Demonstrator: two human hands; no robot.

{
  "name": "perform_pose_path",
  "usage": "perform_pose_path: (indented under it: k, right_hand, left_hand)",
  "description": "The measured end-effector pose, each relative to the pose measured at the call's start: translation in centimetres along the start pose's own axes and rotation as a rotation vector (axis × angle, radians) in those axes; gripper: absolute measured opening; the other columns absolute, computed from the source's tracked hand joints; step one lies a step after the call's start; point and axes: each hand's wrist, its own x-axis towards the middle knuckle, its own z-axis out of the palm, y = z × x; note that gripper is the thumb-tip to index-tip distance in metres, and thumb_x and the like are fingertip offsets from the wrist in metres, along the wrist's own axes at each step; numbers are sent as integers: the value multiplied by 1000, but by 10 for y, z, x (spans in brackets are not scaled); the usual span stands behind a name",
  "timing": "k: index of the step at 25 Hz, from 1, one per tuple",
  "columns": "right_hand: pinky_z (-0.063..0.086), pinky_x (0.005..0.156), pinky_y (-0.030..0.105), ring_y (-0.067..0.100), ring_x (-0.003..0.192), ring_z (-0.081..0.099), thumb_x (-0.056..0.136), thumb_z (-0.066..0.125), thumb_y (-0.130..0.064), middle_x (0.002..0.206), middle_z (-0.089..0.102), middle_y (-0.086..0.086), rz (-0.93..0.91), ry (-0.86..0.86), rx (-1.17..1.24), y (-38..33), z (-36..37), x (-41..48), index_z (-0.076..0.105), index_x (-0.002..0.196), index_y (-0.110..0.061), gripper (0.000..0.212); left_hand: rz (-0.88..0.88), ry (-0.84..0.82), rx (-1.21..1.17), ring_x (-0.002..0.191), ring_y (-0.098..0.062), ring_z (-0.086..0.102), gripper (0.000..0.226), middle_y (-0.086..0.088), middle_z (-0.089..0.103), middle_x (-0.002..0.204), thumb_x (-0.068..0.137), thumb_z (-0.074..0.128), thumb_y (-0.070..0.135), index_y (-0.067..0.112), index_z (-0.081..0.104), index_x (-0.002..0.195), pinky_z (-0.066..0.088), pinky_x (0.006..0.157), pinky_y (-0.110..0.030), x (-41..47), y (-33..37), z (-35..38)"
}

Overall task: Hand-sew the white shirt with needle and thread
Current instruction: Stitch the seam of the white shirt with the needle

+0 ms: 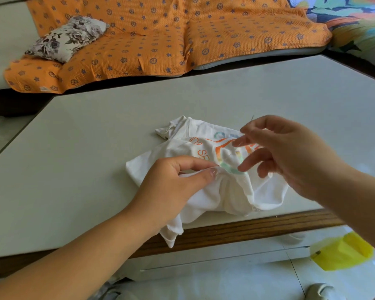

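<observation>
The shirt point(225, 191) lies on the table point(95, 137), with the sofa point(4, 50) behind.

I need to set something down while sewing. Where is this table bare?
Bare table lies left of the white shirt, out to the left edge, and across the far side toward the orange-covered sofa. The near edge is crowded: the left hand pinches the shirt, which overhangs it, and the right hand holds the needle above.

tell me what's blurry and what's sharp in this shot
Head view: the right hand is motion-blurred, so the thin metal needle it pinches barely shows; the left hand pinching the white printed shirt is sharper; the yellow object lower right is smeared.
</observation>
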Motion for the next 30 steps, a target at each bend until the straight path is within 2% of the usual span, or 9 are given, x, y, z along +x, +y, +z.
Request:
perform_pose_path:
  k: [3,5,9,12,15,18,23,25,30]
  right_hand:
    - [56,47,21,20,59,72,100,44,-8,76,71,16,160,-105,546,-6,-7,9,53,95,-6,11]
    - [61,62,29,27,76,74,101,42,-6,75,69,16,166,-108,672,-4,-9,15,53,94,-7,12]
    - [55,89,49,31,95,72,100,48,-11,76,70,13,36,0,435,3,-11,23,56,93,-12,11]
    - [51,96,48,23,91,73,98,56,-22,80,74,7,-46,128,161,6,-13,27,61,90,-20,9]
    - [52,93,42,14,84,72,96,59,-25,76,75,-3,-158,210,-77,12,-15,32,63,87,-28,10]
    - [53,74,31,8,73,69,96,59,-23,72,74,-8,-219,201,-243,12,-12,27,65,88,-28,11]
    - [47,43,28,22,53,67,95,56,-14,79,75,0,-139,-125,-329,4,2,-7,64,90,-12,9]
    - [48,43,28,27,53,69,96,55,-13,81,75,-1,-44,-244,-292,4,5,-20,63,90,-11,9]
    - [60,68,31,29,65,73,93,57,-11,68,74,11,-14,-286,-292,5,4,-30,70,92,-16,15]
  left_hand:
    - [-50,-18,-86,96,-1,69,8,11,77,91,83,73,26,26,80,88,47,92,-20,1,0,-1]
    - [-75,-31,-110,95,0,69,9,10,77,91,84,72,23,24,80,88,46,90,-19,0,1,-1]
    - [-117,-66,-148,97,-1,69,10,7,77,92,85,70,21,22,80,88,45,90,-19,0,0,-3]
    - [-135,-83,-149,96,-3,70,10,5,77,92,86,70,21,22,80,87,46,90,-21,0,0,-5]
    - [-148,-95,-158,97,-6,70,10,3,78,92,86,70,21,21,79,87,47,93,-23,0,0,-6]
    - [-154,-97,-155,98,-6,70,10,3,78,92,85,70,23,23,80,87,47,96,-25,0,-1,-7]
    - [-122,-85,-165,96,-8,71,13,3,77,92,79,72,26,21,80,88,49,93,-26,1,-1,-9]
    - [-96,-75,-151,95,-9,71,13,2,77,92,80,72,25,20,80,89,49,91,-24,2,-1,-10]
    - [-58,-61,-120,95,-16,72,21,-3,78,92,73,74,30,18,79,90,52,95,-35,3,-3,-10]
